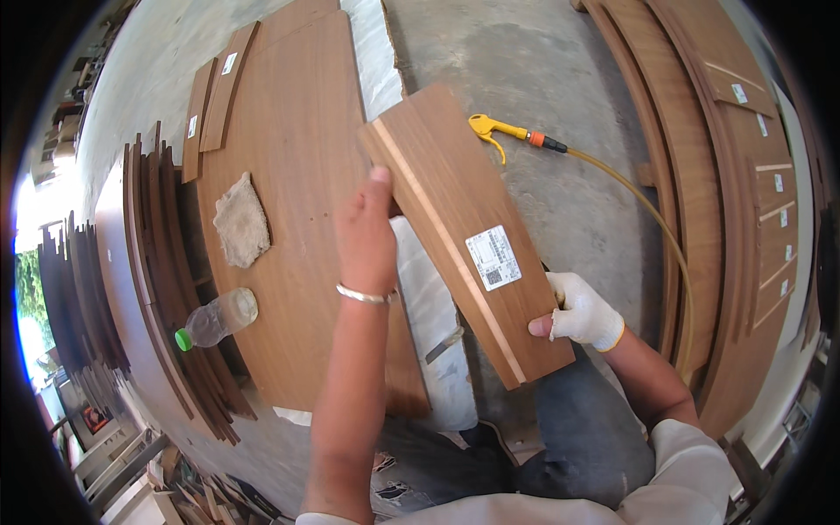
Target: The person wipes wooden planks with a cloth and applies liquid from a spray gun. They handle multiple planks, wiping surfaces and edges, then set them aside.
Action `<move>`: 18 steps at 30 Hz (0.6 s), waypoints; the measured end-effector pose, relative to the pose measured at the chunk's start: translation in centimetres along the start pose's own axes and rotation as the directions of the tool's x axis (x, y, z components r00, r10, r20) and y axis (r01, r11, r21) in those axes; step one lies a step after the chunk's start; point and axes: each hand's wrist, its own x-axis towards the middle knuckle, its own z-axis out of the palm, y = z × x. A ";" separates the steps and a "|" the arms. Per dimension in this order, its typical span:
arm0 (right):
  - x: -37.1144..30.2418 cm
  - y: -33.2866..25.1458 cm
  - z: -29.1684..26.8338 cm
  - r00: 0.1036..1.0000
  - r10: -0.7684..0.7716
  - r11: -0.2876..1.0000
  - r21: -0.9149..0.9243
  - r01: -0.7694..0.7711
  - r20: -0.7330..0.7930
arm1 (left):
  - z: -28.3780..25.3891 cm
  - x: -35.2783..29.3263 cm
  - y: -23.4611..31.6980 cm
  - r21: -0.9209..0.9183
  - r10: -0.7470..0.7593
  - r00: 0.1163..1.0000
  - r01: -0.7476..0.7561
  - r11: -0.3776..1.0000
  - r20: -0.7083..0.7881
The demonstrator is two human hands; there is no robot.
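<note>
A brown wooden board point(437, 166) with a pale stripe along its length and a white label point(493, 257) is held tilted over my lap. My left hand point(367, 232), bare with a silver bangle at the wrist, grips its far left edge, the thumb on top. At the near right end my right hand point(584, 313), in a white glove with the thumb tip bare, clasps the other edge. The fingers beneath the board are hidden. Below and to the left lies a large brown wooden panel point(297, 201).
On the panel lie a beige rag point(242, 220), a clear bottle with a green cap point(223, 317) and two labelled narrow boards point(229, 83). A yellow air blow gun point(490, 129) with its hose rests on the concrete floor. Stacked boards point(691, 175) stand right; dark strips point(166, 262) left.
</note>
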 end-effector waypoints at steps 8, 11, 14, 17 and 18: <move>0.5 1.4 -0.7 1.000 0.017 0.996 -0.087 -0.016 0.009 | 0.3 0.7 -2.6 -0.054 -0.058 0.991 0.052 0.997 -0.123; 0.9 1.7 -0.6 0.989 -0.103 0.992 0.061 0.110 -0.109 | 1.5 -6.0 -5.9 0.034 -0.156 0.983 0.153 0.988 0.096; 1.1 1.1 -1.6 0.968 -0.121 0.988 0.068 0.139 -0.219 | 1.9 -13.6 -8.4 0.102 -0.152 0.897 0.120 0.987 0.414; 0.7 -0.5 -2.1 0.951 -0.155 0.987 0.000 0.161 -0.268 | 0.8 -18.0 -11.2 0.150 -0.308 0.712 0.277 0.949 0.631; 0.7 -0.7 -2.0 0.937 -0.191 0.981 -0.025 0.192 -0.294 | 0.1 -18.2 -10.4 0.400 -0.351 0.688 0.095 0.912 0.636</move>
